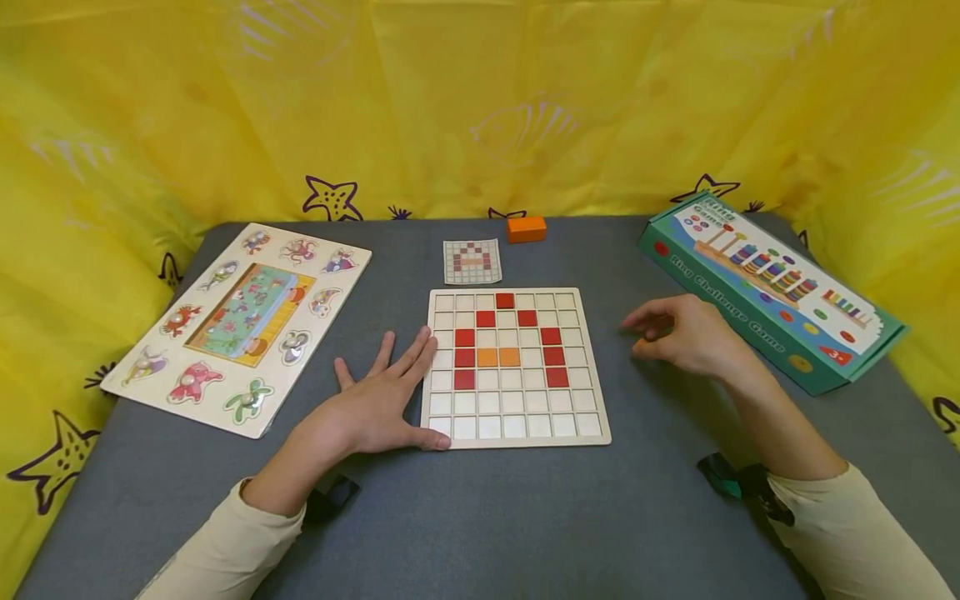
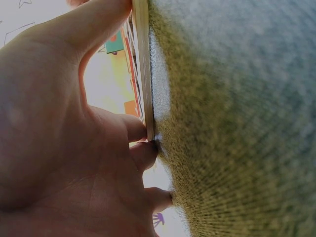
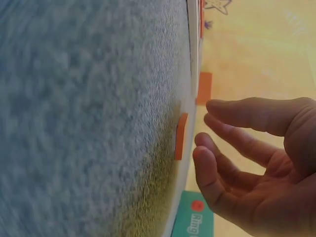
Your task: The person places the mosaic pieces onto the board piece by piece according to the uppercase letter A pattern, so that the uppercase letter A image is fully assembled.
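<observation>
A wooden grid board (image 1: 517, 443) lies flat, with red tiles (image 1: 551, 336) forming an arch and two orange tiles (image 1: 498, 357) side by side inside it. My left hand (image 1: 378, 408) is spread at the board's left side, its thumb on the lower left corner and fingertips against the left edge. To the right of the board, my right hand (image 1: 686, 337) hovers low over the table with loosely bent fingers and a gap at the thumb. In the right wrist view a loose orange tile (image 3: 181, 137) lies on the cloth just beyond those fingertips.
Behind the board lie a small pattern card (image 1: 472, 262) and an orange block (image 1: 527, 229). A peg puzzle with sea animals (image 1: 277, 408) is at the left. The green Ring Challenge Game box (image 1: 772, 292) stands at the right, close to my right forearm. A yellow curtain (image 1: 480, 108) hangs behind.
</observation>
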### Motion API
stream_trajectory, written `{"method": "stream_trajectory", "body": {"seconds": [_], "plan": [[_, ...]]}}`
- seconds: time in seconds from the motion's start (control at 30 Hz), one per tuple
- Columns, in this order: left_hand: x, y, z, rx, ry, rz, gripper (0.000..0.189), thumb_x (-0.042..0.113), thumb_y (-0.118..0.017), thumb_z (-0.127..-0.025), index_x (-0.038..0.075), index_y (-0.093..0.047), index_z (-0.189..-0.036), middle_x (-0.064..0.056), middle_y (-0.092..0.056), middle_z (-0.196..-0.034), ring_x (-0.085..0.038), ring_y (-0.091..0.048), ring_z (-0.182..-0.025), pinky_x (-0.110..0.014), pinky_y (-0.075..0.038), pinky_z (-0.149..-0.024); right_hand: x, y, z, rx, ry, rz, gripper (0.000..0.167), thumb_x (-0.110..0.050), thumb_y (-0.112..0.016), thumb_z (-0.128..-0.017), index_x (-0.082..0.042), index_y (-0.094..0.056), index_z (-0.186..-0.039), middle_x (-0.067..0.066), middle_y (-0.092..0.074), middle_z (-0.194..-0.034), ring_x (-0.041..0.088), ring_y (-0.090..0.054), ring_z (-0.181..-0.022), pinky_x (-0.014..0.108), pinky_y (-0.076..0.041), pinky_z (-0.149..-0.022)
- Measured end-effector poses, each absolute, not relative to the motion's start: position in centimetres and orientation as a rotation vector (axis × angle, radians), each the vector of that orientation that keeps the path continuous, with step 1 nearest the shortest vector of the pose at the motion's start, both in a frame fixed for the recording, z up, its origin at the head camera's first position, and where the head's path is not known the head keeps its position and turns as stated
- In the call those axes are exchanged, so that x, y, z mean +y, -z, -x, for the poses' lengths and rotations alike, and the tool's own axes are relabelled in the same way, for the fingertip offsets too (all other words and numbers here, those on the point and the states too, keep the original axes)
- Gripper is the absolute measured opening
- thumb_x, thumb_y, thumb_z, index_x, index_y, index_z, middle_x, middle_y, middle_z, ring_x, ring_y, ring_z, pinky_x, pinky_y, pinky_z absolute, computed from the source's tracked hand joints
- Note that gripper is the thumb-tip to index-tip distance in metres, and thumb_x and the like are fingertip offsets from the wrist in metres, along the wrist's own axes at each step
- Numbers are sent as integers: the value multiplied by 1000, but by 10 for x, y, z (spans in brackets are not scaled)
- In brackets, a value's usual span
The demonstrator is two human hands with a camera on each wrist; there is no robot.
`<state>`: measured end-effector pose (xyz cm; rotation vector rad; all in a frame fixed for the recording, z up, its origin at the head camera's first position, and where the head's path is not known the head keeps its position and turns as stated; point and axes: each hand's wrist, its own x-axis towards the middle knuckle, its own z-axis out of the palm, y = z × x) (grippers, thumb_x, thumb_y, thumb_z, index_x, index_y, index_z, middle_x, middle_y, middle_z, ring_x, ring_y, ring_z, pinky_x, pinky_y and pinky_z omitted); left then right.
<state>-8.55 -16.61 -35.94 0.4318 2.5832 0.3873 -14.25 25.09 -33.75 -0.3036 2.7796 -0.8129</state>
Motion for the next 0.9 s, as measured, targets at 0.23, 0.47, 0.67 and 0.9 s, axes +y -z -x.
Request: {"method": "stream_trajectory", "body": {"seconds": [0.23, 0.47, 0.67, 0.9], "plan": [[-166, 358, 86, 2582, -386, -432, 134, 79, -77, -74, 24, 0, -169, 4, 9, -177, -44, 11, -161, -94, 8, -98, 260, 338, 147, 2720, 806, 279, 37, -18, -88, -83, -7, -78, -117, 13, -77, -108, 23, -69, -96, 27, -51, -69], [-166, 359, 86, 2581, -390, -440, 133, 79, -76, -74, 24, -1, -169, 4, 9, -177, -45, 11, -160, -94, 8, -98, 269, 342, 150, 2653, 812, 335, 33, -2, -83, -81, -7, -79, -113, 11, -77, -108, 21, -67, -94, 25, -51, -69], [-166, 360, 86, 2579, -393, -440, 134, 79, -76, -74, 24, -1, -169, 4, 9, -177, -45, 11, -160, -94, 8, -98, 270, 344, 152, 2647, 782, 360, 33, 0, -84, -78, -10, -81, -110, 6, -75, -100, 21, -64, -91, 26, -49, -69], [-166, 360, 88, 2570, -388, -435, 135, 81, -75, -73, 23, -1, -169, 3, 8, -177, -45, 11, -160, -94, 9, -97, 269, 345, 152, 2671, 744, 392, 32, -1, -87, -77, -9, -81, -107, 4, -73, -93, 19, -62, -86, 27, -48, -68]]}}
